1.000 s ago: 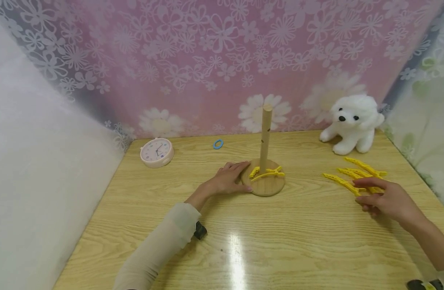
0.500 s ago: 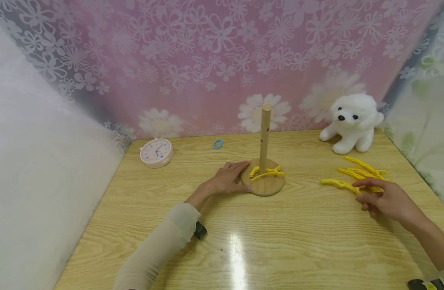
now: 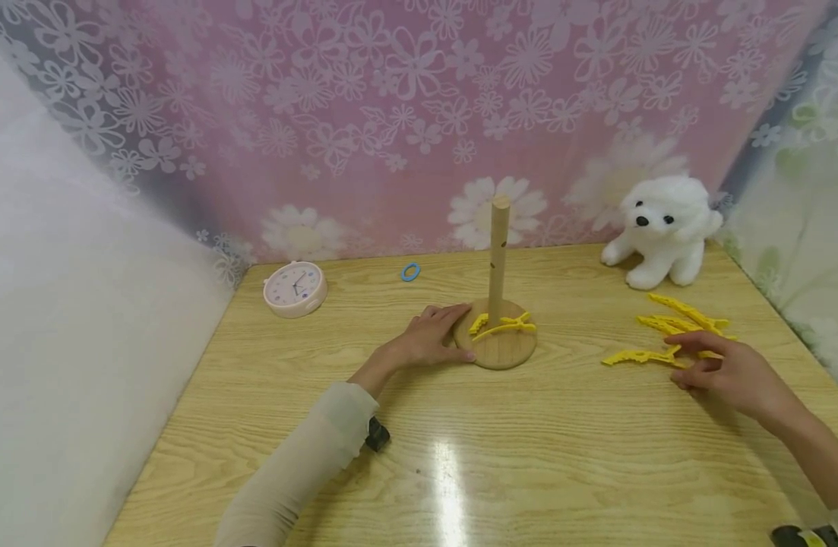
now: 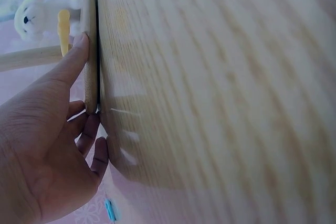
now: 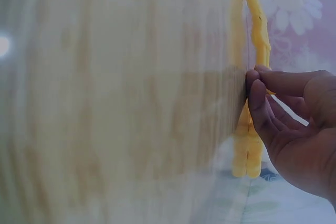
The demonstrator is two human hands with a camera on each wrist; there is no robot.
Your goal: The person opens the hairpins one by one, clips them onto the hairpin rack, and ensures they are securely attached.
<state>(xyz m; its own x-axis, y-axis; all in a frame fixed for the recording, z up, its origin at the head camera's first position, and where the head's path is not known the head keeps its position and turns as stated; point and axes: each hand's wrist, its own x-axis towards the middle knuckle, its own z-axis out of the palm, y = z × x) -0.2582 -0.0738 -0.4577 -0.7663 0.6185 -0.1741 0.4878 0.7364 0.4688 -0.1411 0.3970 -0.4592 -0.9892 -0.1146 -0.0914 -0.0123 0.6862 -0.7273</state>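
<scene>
A wooden stand, an upright post (image 3: pixel 498 258) on a round base (image 3: pixel 502 355), stands mid-table. My left hand (image 3: pixel 432 338) holds the left rim of this base, thumb near the front and fingers farther back. Low on the post sits a yellow alligator hair clip (image 3: pixel 504 329), one arm passing in front and a toothed part showing behind. To the right, my right hand (image 3: pixel 733 372) pinches the tail of another yellow hair clip (image 3: pixel 630 355) between thumb and forefinger; its long end points left. In the right wrist view this hair clip (image 5: pixel 258 24) stays close to the tabletop.
Several more yellow hair clips (image 3: pixel 685 311) lie in a loose pile behind the right hand. A white plush dog (image 3: pixel 665 232) sits at the back right. A pink clock (image 3: pixel 295 289) and a blue ring (image 3: pixel 410 272) lie toward the back left, near the flowered curtain (image 3: pixel 391 152).
The right hand's clip has swung its tip toward the front edge and turned over, its forked tail now showing between thumb and forefinger. The left hand and stand keep their places.
</scene>
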